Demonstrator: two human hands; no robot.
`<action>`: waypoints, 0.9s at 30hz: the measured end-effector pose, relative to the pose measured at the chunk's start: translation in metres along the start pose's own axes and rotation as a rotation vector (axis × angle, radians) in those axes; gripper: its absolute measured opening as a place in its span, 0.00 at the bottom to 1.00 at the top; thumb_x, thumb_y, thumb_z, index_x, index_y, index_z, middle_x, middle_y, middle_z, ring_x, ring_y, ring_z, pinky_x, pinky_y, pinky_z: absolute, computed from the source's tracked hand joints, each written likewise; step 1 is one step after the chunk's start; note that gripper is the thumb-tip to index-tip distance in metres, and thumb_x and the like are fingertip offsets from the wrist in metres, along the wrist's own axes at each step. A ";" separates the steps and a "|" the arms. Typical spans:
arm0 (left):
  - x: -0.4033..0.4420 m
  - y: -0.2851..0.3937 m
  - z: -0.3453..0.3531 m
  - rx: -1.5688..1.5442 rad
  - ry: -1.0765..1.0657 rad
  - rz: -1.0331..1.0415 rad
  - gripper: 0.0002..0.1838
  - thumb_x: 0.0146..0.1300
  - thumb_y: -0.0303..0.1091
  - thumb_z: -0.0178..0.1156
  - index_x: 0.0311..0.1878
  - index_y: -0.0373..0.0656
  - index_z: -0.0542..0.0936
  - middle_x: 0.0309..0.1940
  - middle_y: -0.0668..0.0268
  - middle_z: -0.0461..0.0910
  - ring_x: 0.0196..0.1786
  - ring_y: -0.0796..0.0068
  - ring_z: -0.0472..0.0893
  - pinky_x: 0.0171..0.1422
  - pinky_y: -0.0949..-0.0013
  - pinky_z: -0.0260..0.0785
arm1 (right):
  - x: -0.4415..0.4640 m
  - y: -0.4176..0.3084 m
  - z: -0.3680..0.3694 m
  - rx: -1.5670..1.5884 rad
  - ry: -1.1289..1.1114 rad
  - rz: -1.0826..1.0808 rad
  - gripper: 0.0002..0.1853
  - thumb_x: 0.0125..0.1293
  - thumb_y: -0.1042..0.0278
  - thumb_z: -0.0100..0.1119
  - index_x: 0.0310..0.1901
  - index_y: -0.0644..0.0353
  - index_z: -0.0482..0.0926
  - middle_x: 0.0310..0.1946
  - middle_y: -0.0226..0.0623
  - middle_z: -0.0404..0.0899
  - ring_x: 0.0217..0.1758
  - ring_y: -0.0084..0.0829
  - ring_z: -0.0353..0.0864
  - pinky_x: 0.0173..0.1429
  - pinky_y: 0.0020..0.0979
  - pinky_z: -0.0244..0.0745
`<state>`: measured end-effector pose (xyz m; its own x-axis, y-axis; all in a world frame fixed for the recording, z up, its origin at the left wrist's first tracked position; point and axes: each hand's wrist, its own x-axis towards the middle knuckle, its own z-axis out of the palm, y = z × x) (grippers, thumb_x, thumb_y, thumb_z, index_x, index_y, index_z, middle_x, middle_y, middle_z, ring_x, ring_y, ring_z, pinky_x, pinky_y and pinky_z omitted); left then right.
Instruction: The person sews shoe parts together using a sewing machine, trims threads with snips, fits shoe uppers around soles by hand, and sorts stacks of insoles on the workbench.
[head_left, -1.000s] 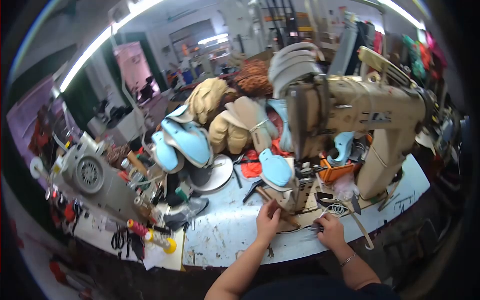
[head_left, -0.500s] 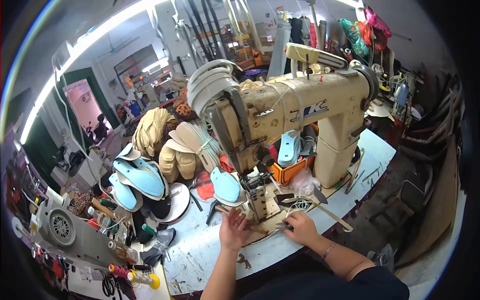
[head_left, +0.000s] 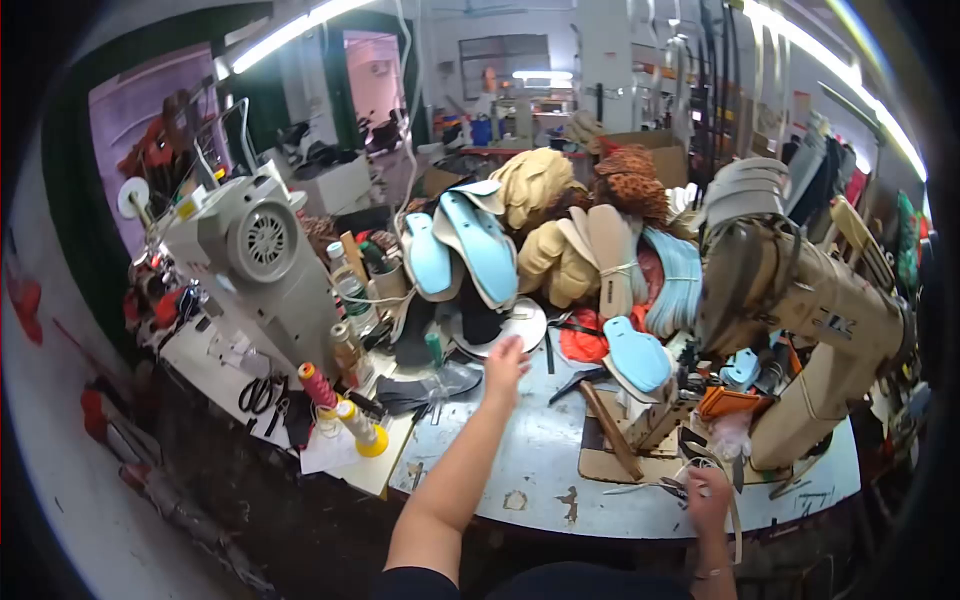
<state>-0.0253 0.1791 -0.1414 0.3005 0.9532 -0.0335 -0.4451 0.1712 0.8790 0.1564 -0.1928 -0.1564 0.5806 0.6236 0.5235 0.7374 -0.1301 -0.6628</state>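
Note:
My left hand (head_left: 507,368) reaches forward over the table, fingers apart and somewhat blurred, with nothing visible in it. It is near a round white dish (head_left: 525,322) with black pieces on it. My right hand (head_left: 710,497) is low at the table's front edge, its fingers closed around what look like small dark metal snips (head_left: 676,487). Pale cord (head_left: 700,465) lies beside that hand. To its left, a wooden stick (head_left: 612,432) slants across the base of the sewing machine (head_left: 800,310). A light blue shoe-shaped piece (head_left: 638,358) rests by the machine's post.
Light blue insole pieces (head_left: 478,250) lean at the back beside beige bundles (head_left: 560,262). A grey machine (head_left: 262,240) stands at left, near thread cones (head_left: 360,428) and bottles (head_left: 347,285). Black scissors (head_left: 262,395) lie on the left table. An orange box (head_left: 728,402) sits behind the post.
The view has swung left. My left hand has moved from beside the machine post toward the round dish. My right hand stays near the cord at the table's front.

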 end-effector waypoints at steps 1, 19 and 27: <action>0.016 0.003 -0.018 0.043 0.088 0.047 0.17 0.63 0.36 0.59 0.53 0.40 0.74 0.39 0.67 0.77 0.35 0.80 0.76 0.38 0.73 0.71 | 0.008 -0.013 -0.025 0.174 -0.057 0.249 0.08 0.52 0.78 0.63 0.35 0.62 0.78 0.34 0.36 0.78 0.39 0.30 0.77 0.46 0.30 0.71; 0.081 0.024 -0.029 0.962 0.404 0.261 0.49 0.42 0.45 0.72 0.64 0.33 0.59 0.60 0.42 0.64 0.62 0.45 0.66 0.66 0.56 0.59 | 0.057 -0.225 -0.204 0.805 -0.794 -1.435 0.10 0.61 0.75 0.49 0.39 0.53 0.80 0.25 0.27 0.72 0.27 0.25 0.73 0.34 0.32 0.74; 0.102 0.045 -0.020 1.055 0.400 0.187 0.51 0.34 0.50 0.76 0.61 0.35 0.64 0.55 0.46 0.72 0.58 0.49 0.72 0.62 0.57 0.65 | 0.063 -0.214 -0.209 0.835 -0.923 -1.428 0.08 0.62 0.73 0.47 0.36 0.53 0.78 0.28 0.31 0.73 0.30 0.29 0.74 0.36 0.35 0.74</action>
<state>-0.0319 0.2886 -0.1147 -0.0701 0.9852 0.1564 0.5321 -0.0957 0.8413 0.1076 -0.2866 0.1305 -0.7801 0.1094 0.6160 -0.0650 0.9651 -0.2537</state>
